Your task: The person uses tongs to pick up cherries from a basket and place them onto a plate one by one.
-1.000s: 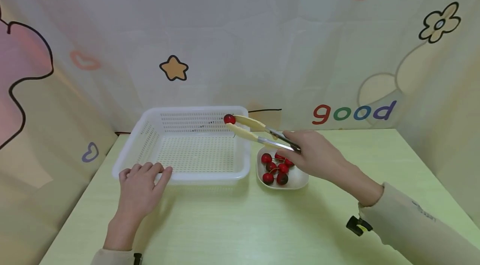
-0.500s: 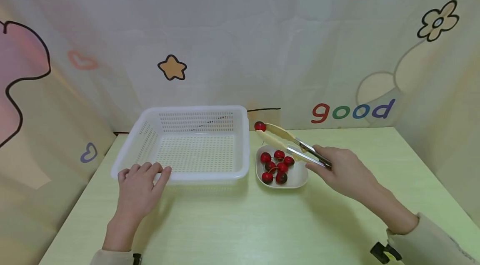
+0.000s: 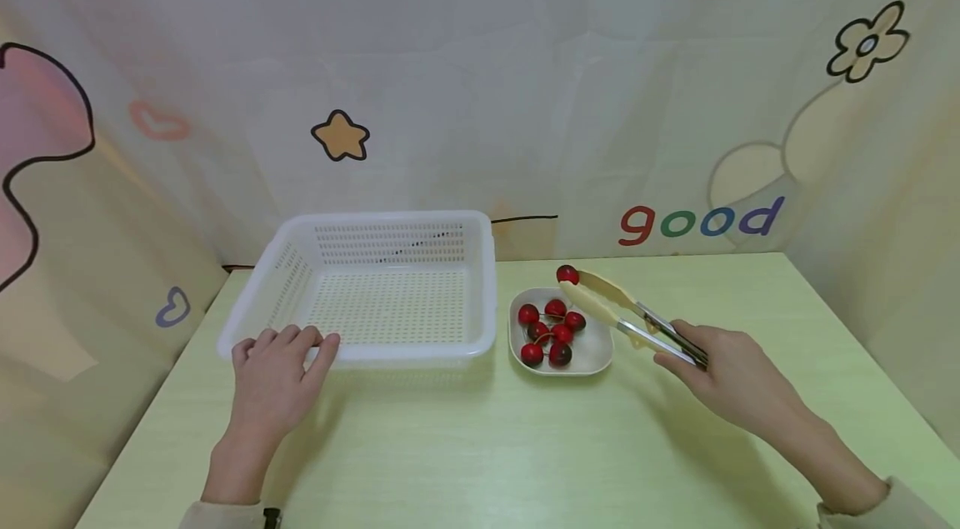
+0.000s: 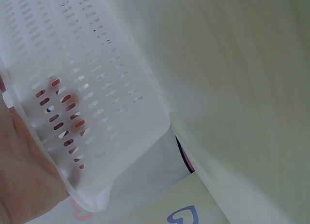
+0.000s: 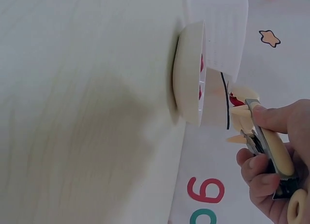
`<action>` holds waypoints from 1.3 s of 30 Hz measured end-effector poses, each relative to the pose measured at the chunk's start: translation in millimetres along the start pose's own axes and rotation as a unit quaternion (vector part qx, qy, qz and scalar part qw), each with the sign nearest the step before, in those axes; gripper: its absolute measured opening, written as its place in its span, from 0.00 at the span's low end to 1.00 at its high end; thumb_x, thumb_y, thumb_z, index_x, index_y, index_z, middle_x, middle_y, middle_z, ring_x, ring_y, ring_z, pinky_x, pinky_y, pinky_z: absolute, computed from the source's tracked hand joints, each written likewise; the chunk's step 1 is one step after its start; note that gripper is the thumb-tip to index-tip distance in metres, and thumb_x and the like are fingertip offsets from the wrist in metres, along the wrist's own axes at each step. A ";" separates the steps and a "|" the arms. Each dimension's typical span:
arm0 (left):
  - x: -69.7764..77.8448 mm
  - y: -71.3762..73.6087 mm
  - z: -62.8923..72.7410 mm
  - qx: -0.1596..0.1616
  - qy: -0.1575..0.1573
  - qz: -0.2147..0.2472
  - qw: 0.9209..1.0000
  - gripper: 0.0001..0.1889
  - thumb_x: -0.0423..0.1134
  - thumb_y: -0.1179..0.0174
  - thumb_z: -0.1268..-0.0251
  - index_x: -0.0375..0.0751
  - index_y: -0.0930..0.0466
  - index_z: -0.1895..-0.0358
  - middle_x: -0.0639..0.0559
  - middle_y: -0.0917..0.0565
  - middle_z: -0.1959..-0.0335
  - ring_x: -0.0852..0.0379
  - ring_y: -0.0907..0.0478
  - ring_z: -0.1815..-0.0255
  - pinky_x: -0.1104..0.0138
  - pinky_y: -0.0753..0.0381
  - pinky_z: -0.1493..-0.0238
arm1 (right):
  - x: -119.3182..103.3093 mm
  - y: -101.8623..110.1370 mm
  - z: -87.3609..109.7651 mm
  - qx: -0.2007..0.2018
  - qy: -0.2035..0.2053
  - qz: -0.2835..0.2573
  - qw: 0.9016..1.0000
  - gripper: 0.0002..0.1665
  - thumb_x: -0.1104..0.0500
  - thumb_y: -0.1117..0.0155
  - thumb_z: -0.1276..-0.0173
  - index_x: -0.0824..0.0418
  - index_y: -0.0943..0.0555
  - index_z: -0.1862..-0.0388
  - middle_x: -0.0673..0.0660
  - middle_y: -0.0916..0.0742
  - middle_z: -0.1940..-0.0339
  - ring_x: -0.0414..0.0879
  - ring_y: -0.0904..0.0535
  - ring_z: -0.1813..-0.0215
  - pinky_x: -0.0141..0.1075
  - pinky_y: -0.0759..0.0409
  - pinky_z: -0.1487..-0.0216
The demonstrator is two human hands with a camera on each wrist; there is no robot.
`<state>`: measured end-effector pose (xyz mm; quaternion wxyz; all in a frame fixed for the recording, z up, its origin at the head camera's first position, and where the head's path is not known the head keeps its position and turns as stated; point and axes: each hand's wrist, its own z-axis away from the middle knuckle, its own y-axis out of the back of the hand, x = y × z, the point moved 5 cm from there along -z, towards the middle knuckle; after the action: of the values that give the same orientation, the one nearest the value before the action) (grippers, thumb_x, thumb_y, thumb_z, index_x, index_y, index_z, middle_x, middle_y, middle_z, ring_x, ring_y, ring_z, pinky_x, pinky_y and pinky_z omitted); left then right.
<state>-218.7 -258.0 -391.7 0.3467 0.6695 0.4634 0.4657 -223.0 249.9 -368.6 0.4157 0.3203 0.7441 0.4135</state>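
My right hand (image 3: pixel 738 375) grips a pair of tongs (image 3: pixel 637 329) with cream tips and metal arms. Between the tips is a red cherry (image 3: pixel 567 273), held above the far edge of a small white dish (image 3: pixel 596 354). Several cherries (image 3: pixel 561 334) lie in that dish, some with stems. My left hand (image 3: pixel 276 383) holds the near rim of a white plastic basket (image 3: pixel 420 351). Through the slots of the basket wall (image 4: pixel 116 88), the left wrist view shows fingers on its inner side. From the right wrist view, the tongs (image 5: pixel 271 141) sit between thumb and curled fingers.
The dish stands just right of the basket on a pale green table (image 3: pixel 465 446). Behind them hangs a printed curtain (image 3: pixel 420 96), close to the basket's far side. More curtain closes off the left and right sides.
My right hand has drawn the tongs and the cherry rightward and toward me, from over the basket to the dish's far edge. The left hand keeps its place on the rim.
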 end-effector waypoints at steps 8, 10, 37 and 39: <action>-0.2 -0.1 0.3 0.001 0.001 0.002 1.000 0.26 0.60 0.56 0.18 0.43 0.17 0.58 0.46 0.16 0.58 0.38 0.26 0.54 0.36 0.44 0.43 | 8.3 -4.8 9.5 -0.015 -0.015 0.011 1.000 0.11 0.53 0.28 0.30 0.55 0.21 0.61 0.43 0.31 0.80 0.36 0.37 0.77 0.33 0.38 0.76; -0.5 -0.3 0.3 -0.002 0.002 0.001 1.000 0.26 0.60 0.56 0.18 0.43 0.17 0.58 0.46 0.16 0.58 0.38 0.26 0.54 0.36 0.44 0.43 | 9.2 -5.6 11.0 -0.018 -0.018 0.013 1.000 0.11 0.53 0.27 0.30 0.55 0.22 0.63 0.43 0.31 0.80 0.37 0.37 0.77 0.33 0.38 0.76; 1.4 1.0 1.1 0.012 -0.004 0.011 1.000 0.25 0.59 0.55 0.18 0.43 0.17 0.59 0.47 0.17 0.60 0.38 0.27 0.56 0.37 0.44 0.43 | 16.3 -12.5 16.8 -0.025 -0.049 0.007 0.998 0.12 0.51 0.28 0.30 0.56 0.21 0.62 0.45 0.29 0.80 0.40 0.34 0.76 0.35 0.36 0.75; 1.6 1.1 1.3 0.013 -0.005 0.010 1.000 0.25 0.59 0.55 0.18 0.42 0.17 0.59 0.47 0.17 0.60 0.38 0.26 0.56 0.37 0.43 0.43 | 18.4 -13.7 16.9 -0.023 -0.056 -0.001 0.998 0.13 0.51 0.29 0.29 0.59 0.20 0.59 0.45 0.27 0.79 0.41 0.33 0.76 0.35 0.35 0.75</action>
<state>-217.0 -256.9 -390.6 0.3352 0.6809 0.4608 0.4601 -218.2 264.7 -392.5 0.4646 0.3326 0.7102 0.4113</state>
